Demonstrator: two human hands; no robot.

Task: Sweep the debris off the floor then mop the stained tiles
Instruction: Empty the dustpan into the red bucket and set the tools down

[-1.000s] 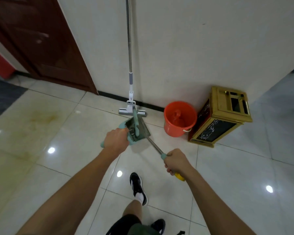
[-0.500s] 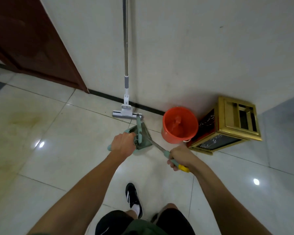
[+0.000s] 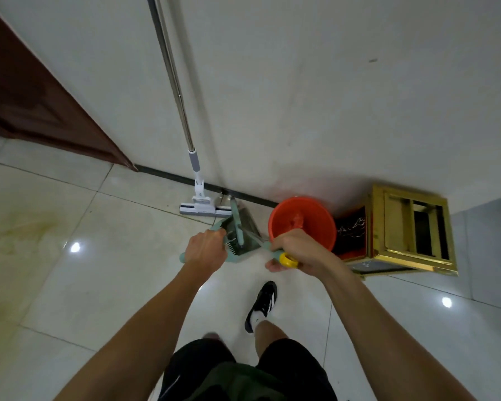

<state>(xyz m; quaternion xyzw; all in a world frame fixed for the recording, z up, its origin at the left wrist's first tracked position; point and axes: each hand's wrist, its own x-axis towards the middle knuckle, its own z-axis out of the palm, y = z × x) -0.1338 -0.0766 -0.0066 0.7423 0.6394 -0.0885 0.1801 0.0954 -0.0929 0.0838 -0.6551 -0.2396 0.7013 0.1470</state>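
My left hand (image 3: 205, 250) grips the rim of a teal dustpan (image 3: 237, 238) held low near the wall. My right hand (image 3: 297, 250) is closed around the broom handle (image 3: 287, 259), which has a teal grip and a yellow end; the handle runs down into the dustpan. A flat mop (image 3: 204, 208) with a long metal pole leans upright against the white wall, just behind the dustpan. A yellowish stain (image 3: 26, 230) marks the glossy tiles at the left.
An orange bucket (image 3: 302, 224) stands by the wall right of the dustpan. A gold metal bin (image 3: 411, 230) sits further right. A dark wooden door (image 3: 35, 105) is at the left. My black shoe (image 3: 262, 305) is below the hands.
I have stepped closer to the wall. Both hands carried the dustpan and broom towards the mop and bucket, and my right hand now sits in front of the bucket.
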